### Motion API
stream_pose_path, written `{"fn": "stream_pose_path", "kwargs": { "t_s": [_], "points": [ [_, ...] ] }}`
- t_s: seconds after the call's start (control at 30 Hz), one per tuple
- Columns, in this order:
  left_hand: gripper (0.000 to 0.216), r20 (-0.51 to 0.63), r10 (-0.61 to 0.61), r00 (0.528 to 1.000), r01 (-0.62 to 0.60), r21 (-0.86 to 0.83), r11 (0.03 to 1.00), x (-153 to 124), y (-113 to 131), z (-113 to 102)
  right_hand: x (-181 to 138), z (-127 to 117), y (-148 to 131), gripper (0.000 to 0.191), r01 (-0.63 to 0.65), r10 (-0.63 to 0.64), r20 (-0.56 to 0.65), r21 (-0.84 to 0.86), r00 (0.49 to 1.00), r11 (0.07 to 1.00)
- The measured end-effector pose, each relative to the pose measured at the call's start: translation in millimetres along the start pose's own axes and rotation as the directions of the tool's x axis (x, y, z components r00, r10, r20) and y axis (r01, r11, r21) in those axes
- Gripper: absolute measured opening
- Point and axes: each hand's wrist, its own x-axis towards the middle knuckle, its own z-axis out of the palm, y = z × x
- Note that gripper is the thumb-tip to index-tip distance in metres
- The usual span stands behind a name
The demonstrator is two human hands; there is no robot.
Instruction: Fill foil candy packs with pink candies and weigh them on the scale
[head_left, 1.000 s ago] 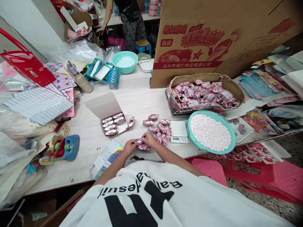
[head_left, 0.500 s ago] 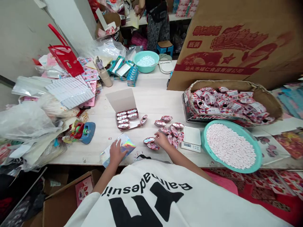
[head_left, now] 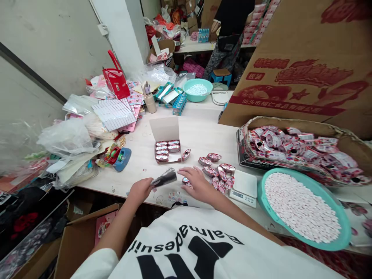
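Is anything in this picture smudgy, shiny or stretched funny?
In the head view, the upper red printing on the big carton looks smudgy; the shiny sheet in the left hand shows pale and dark reflections; and the near turquoise bowl looks stretched into a slanted oval, probably by the wide lens.

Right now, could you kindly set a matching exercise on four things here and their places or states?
1 Shiny grey sheet
2 Small hinged-lid cardboard box
3 White square scale
4 Large turquoise basin

A between oval red-and-white packs and the basin
B held in the left hand
C holding small pale pieces
D open, with packs inside

Pairs: 1-B, 2-D, 3-A, 4-C
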Motion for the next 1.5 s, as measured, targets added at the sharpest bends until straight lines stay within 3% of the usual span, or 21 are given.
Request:
{"fn": "stream_pose_path", "kwargs": {
  "t_s": [0.07, 0.13, 0.23, 0.33, 0.43, 0.53, 0.6, 0.8, 1.0, 1.17, 1.37, 1.5],
  "points": [
    [0.030, -0.001, 0.127, 0.992, -0.127, -0.021, 0.992, -10.7, 25.6, -29.7, 13.9, -14.4, -37.6, 0.057, 0.194, -0.193, 0.018, -0.086, 0.981, 0.977],
    [0.030, -0.056, 0.243, 0.968, -0.246, -0.058, 0.968, -21.8, 49.9, -58.4, 26.0, -26.6, -65.5, 0.046, 0.280, -0.280, 0.020, -0.135, 0.960, 0.950],
    [0.028, -0.177, 0.341, 0.923, -0.365, -0.123, 0.923, -36.3, 73.8, -96.5, 35.6, -46.4, -84.0, 0.024, 0.271, -0.278, -0.022, -0.172, 0.960, 0.947],
    [0.026, -0.288, 0.360, 0.887, -0.419, -0.178, 0.890, -45.6, 81.6, -122.4, 31.2, -70.5, -86.3, 0.021, 0.203, -0.220, -0.109, -0.148, 0.969, 0.968],
    [0.023, -0.399, 0.396, 0.827, -0.501, -0.204, 0.841, -48.4, 86.2, -132.8, 17.9, -89.7, -88.7, 0.022, 0.142, -0.163, -0.161, -0.132, 0.974, 0.981],
    [0.020, -0.468, 0.453, 0.759, -0.593, -0.211, 0.777, -46.3, 94.8, -132.0, 5.3, -96.7, -92.2, 0.016, 0.099, -0.133, -0.195, -0.175, 0.972, 0.980],
    [0.020, -0.476, 0.460, 0.750, -0.617, -0.251, 0.746, -43.3, 100.3, -128.0, -1.3, -95.7, -91.6, 0.013, 0.088, -0.140, -0.248, -0.213, 0.959, 0.973],
    [0.023, -0.360, 0.326, 0.874, -0.476, -0.503, 0.722, -33.3, 106.6, -106.1, -19.6, -84.3, -77.2, 0.017, 0.117, -0.217, -0.322, -0.304, 0.921, 0.946],
    [0.026, -0.208, 0.241, 0.948, -0.318, -0.663, 0.677, -29.9, 112.4, -85.2, -32.0, -73.0, -67.1, 0.008, 0.019, -0.073, -0.264, -0.202, 0.962, 0.979],
    [0.029, -0.162, 0.217, 0.962, -0.268, -0.694, 0.669, -28.1, 109.4, -81.4, -25.7, -63.8, -60.9, 0.014, -0.045, 0.018, -0.201, -0.132, 0.979, 0.990],
    [0.031, -0.206, 0.141, 0.968, -0.247, -0.707, 0.663, -31.0, 102.7, -85.4, -7.1, -50.2, -44.4, 0.007, 0.057, -0.094, -0.357, -0.114, 0.929, 0.992],
    [0.032, -0.281, 0.114, 0.953, -0.268, -0.607, 0.748, -32.1, 92.0, -82.7, -4.3, -43.6, -45.6, 0.010, 0.128, -0.157, -0.380, -0.099, 0.911, 0.987]
  ]
}}
